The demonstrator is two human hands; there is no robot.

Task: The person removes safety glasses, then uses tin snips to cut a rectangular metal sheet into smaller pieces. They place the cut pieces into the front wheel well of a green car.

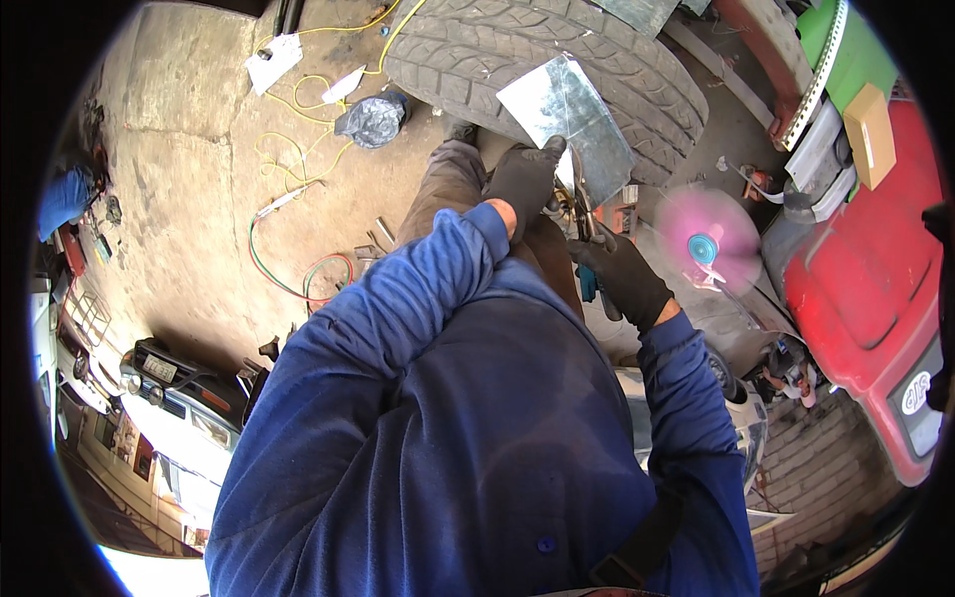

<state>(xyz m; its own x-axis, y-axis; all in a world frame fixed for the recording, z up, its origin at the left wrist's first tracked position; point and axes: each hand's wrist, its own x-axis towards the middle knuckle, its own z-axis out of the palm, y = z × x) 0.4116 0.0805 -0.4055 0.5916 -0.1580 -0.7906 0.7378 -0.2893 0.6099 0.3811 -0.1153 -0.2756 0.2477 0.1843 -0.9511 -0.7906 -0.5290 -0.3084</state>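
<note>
A shiny thin metal sheet [587, 119] slants against the tread of a large tire [477, 55]. At its near left edge my left hand [524, 186], in a black glove, is closed with the thumb along the metal. My right hand [629, 279], also gloved in black, is closed around a metal hand tool [585, 207] whose working end points up toward the sheet's lower edge. Something teal shows beneath the right fingers. The exact kind of tool cannot be made out, and its contact with the sheet is partly hidden by my left hand.
A blurred pink fan [706, 239] with a teal hub is at the right, near a red plastic body [865, 259] and a cardboard box [870, 134]. A yellow cord [288, 139], red-green hoses [269, 269] and a dark plastic bag [373, 119] lie on the floor at left.
</note>
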